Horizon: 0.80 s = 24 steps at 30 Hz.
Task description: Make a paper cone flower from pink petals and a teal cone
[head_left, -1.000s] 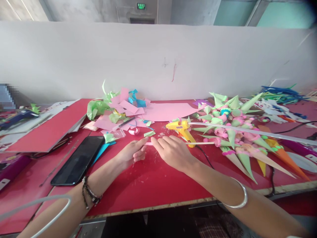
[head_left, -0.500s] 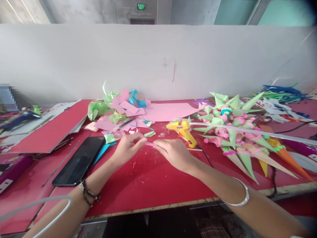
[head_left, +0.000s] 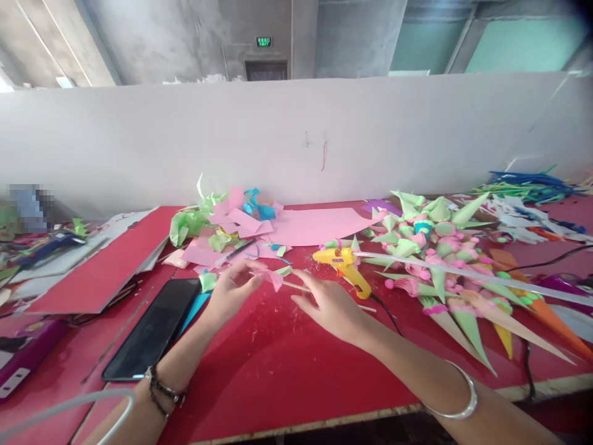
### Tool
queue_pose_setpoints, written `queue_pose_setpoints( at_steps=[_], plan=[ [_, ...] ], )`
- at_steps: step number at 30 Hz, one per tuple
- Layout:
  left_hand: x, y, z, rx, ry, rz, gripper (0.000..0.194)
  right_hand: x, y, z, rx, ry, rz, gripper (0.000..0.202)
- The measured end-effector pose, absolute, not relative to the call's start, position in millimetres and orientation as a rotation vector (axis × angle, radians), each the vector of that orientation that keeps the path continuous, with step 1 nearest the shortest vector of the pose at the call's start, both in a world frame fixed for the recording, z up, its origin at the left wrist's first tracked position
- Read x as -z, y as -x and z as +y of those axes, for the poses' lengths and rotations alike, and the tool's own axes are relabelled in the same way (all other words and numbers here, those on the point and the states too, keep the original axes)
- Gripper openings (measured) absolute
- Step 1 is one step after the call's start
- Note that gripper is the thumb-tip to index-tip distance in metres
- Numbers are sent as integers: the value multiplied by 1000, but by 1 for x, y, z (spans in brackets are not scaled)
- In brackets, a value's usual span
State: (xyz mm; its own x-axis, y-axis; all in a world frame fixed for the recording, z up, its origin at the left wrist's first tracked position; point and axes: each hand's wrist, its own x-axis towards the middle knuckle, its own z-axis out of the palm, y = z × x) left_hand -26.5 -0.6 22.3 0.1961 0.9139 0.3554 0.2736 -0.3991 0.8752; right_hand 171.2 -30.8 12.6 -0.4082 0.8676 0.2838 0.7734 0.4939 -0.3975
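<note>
A small folded piece of pink paper (head_left: 274, 280) sticks out from the fingertips of my left hand (head_left: 235, 292), which is closed on its left end. My right hand (head_left: 331, 309) is just to the right, thumb and forefinger apart, holding nothing that I can see. Between the hands a thin pale stick (head_left: 296, 287) points toward my right fingers; whether it touches them is unclear. A yellow glue gun (head_left: 345, 267) lies beyond my right hand, a long clear glue stick (head_left: 445, 262) reaching out of its back.
Pink, green and blue paper scraps (head_left: 231, 222) lie behind my hands. At the left are a black phone (head_left: 152, 330) and a red board (head_left: 102, 266). Many green and pink paper cones (head_left: 435, 247) are heaped at the right. A white partition (head_left: 222, 142) stands behind the table.
My hands were together, both pinching the pink paper. Now my right hand has opened away from it, and the paper shows wider at my left fingertips. The view has tilted up.
</note>
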Motion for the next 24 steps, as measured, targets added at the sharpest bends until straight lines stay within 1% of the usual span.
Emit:
queue_pose_setpoints(
  at_steps=[2,5,7,10,12,15,16,20,24],
  plan=[
    [-24,31,3,-1275,-1824,1173,13,-8,-172,-29,-281,1385,-2303,41],
    [-21,33,4,-1270,-1943,1292,11,0,-171,-27,-273,1353,-2334,44],
    [-15,30,2,-1196,-2074,1334,11,5,-171,-27,-237,1294,-2340,45],
    [-8,21,-6,-1034,-2228,1284,15,5,-170,-28,-224,1195,-2271,39],
    [-5,16,-13,-979,-2276,1252,12,0,-169,-31,-325,1134,-2198,37],
    [-3,12,-20,-1040,-2331,1262,10,-9,-167,-36,-548,1043,-2185,44],
    [-2,11,-21,-1074,-2348,1267,10,-11,-167,-37,-619,1020,-2204,44],
    [-1,13,-22,-1162,-2462,1227,11,-14,-166,-37,-833,963,-2195,24],
    [-3,15,-19,-1177,-2599,1186,10,-12,-166,-34,-963,903,-2084,29]
  ],
)
